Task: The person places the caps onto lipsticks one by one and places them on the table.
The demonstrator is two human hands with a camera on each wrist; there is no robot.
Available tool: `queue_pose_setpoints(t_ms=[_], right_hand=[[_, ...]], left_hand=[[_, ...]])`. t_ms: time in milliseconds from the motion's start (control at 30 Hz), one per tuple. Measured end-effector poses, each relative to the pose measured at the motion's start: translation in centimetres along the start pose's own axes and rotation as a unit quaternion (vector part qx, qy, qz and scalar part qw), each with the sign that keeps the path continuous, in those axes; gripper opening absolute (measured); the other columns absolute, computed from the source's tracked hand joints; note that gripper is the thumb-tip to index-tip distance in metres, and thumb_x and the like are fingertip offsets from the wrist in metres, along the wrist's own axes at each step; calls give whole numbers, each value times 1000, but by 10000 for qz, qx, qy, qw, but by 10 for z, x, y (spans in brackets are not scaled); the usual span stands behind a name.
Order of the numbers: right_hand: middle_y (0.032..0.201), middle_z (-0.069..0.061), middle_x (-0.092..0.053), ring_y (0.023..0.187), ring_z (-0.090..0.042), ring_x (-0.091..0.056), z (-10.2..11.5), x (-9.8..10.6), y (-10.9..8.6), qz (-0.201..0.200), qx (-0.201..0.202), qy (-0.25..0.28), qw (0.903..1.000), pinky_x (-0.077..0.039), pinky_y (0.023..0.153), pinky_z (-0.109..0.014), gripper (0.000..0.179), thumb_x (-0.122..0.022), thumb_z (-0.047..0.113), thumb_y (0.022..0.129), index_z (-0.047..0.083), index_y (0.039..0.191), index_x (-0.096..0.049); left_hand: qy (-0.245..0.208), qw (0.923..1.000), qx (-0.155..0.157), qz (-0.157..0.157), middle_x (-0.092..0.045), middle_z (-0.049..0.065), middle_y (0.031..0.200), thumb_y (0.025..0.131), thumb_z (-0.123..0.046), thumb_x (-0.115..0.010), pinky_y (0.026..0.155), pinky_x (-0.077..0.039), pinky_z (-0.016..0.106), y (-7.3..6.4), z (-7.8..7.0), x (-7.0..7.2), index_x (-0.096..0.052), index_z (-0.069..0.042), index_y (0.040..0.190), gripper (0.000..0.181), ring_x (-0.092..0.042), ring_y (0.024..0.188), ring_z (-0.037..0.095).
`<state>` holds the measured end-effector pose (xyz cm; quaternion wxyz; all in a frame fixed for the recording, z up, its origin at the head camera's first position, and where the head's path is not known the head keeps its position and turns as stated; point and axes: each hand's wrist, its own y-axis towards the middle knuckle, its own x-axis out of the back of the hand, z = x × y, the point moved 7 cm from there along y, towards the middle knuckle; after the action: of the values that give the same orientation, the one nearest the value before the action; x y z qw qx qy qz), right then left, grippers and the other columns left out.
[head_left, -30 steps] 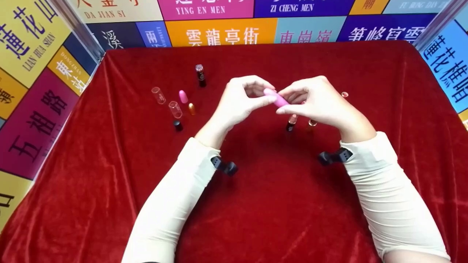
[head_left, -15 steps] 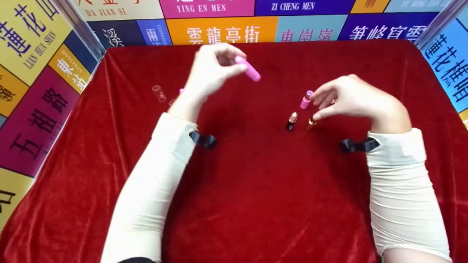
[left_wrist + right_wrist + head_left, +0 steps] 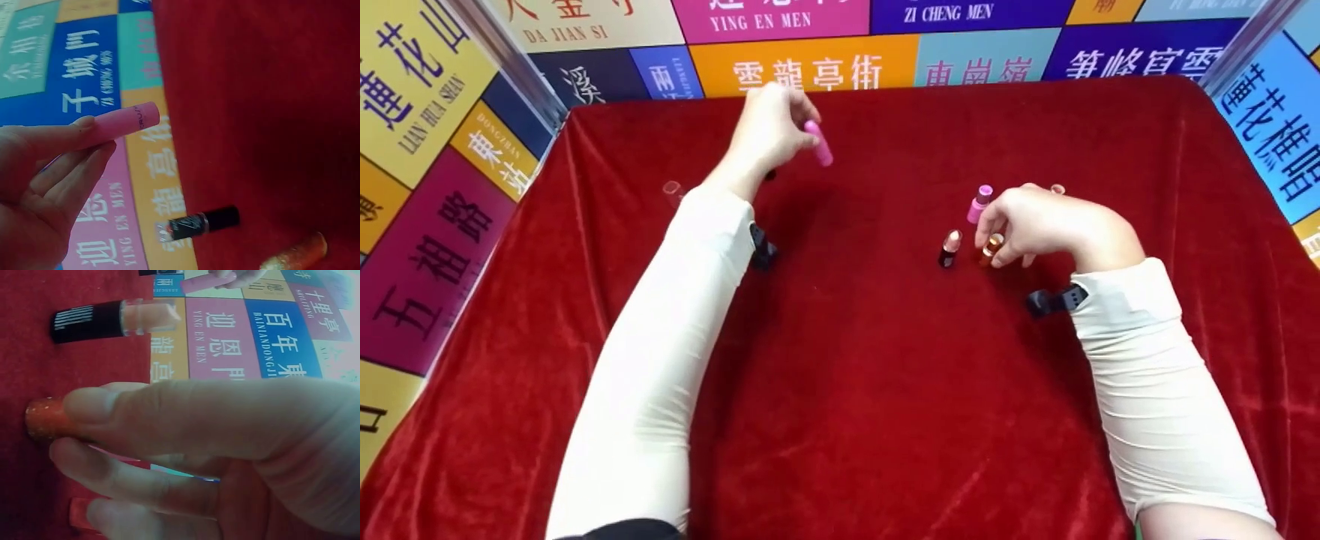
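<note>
My left hand [image 3: 776, 127] is raised over the back left of the table, pinching a slim pink lipstick tube [image 3: 819, 144] with small dark lettering [image 3: 140, 117] on it. On the right, my right hand [image 3: 1046, 225] reaches down with thumb and fingers around a standing gold-orange lipstick tube [image 3: 992, 249]. Its glittery base [image 3: 42, 419] pokes out past the thumb in the right wrist view. Just left of it stands an uncapped peach lipstick [image 3: 949, 249] in a black case. A pink lipstick base [image 3: 979, 202] stands behind, close to the right fingertips.
Below the left hand, the left wrist view has a black lipstick [image 3: 197, 224] and a glittery gold piece [image 3: 298, 253]. A clear cap [image 3: 672, 189] lies at the left; the left arm hides things there. Lettered panels [image 3: 810, 71] border the red cloth [image 3: 840, 375].
Both hands were together on the pink lipstick tube; the left has carried it to the back left. The right hand has let go, moved right and down, and taken hold of the gold-orange lipstick tube.
</note>
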<state>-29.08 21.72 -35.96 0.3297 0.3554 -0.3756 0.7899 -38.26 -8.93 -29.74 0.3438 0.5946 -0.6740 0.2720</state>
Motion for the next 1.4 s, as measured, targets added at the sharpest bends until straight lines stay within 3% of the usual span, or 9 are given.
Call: queue_pose_setpoints(t_ms=[133,233,367,567,667,933,1033,1233,1400], right_hand=[[84,-5,-73,56,-21,-71,-2,-6,4,101,-27,202,9997,-62,59,-35,20,-84,-4,80,6,96,-78],[83,-7,-75,56,-21,-71,-2,-10,7,145,-10,314,9994,-62,59,-34,21,-81,-7,78,6,95,-78],[80,-8,-76,56,-22,-71,-1,-13,11,185,85,393,9990,-61,59,-32,20,-79,-6,78,6,95,-79],[77,-8,-76,60,-22,-74,1,-15,12,263,163,511,9982,-59,60,-27,17,-82,-3,80,6,94,-77],[78,-7,-77,64,-19,-74,-1,-15,13,271,150,520,9982,-58,62,-25,17,-84,-2,79,5,93,-77],[74,1,-72,68,-11,-63,2,-10,12,-34,419,3,9991,-49,66,-27,15,-90,5,77,12,86,-80],[73,2,-72,68,-11,-62,1,-9,11,-35,423,-8,9991,-49,66,-26,15,-90,5,77,12,85,-80],[74,1,-73,69,-11,-63,-4,-6,11,-92,363,-21,9993,-49,66,-26,15,-90,5,77,11,85,-79],[75,1,-74,68,-10,-63,-8,-3,9,-101,321,5,9994,-48,66,-25,17,-91,5,76,11,85,-78]], left_hand=[[585,9983,-76,-28,-78,10,108,95,-8,-79,93,-55,30,8,11,-6,-80,-3,113,18,-67,101,19],[814,9966,36,-76,-75,12,111,94,-7,-77,96,-55,34,13,20,-9,-80,-3,110,17,-65,109,24],[839,9963,124,-137,-73,15,117,94,-5,-72,98,-55,38,17,26,-14,-80,-2,109,17,-64,116,29],[849,9955,227,-348,-79,14,109,90,4,-64,94,-56,36,22,33,-21,-79,-3,103,22,-74,112,29],[834,9955,393,-239,-80,13,108,89,6,-64,95,-56,36,25,37,-27,-79,-4,106,25,-74,115,28],[993,9929,652,-40,-73,13,130,92,5,-59,97,-58,44,30,43,-37,-78,-8,114,31,-70,122,30],[1081,9934,388,-65,-74,15,128,92,4,-59,98,-57,44,31,39,-36,-77,-5,117,32,-70,121,33],[1486,9853,-742,-407,-76,18,119,98,-6,-69,101,-56,46,16,8,-14,-76,0,121,25,-71,113,38],[745,9895,-1138,-480,-79,9,112,99,-25,-79,96,-56,32,-19,-3,10,-79,-5,117,27,-73,104,22]])
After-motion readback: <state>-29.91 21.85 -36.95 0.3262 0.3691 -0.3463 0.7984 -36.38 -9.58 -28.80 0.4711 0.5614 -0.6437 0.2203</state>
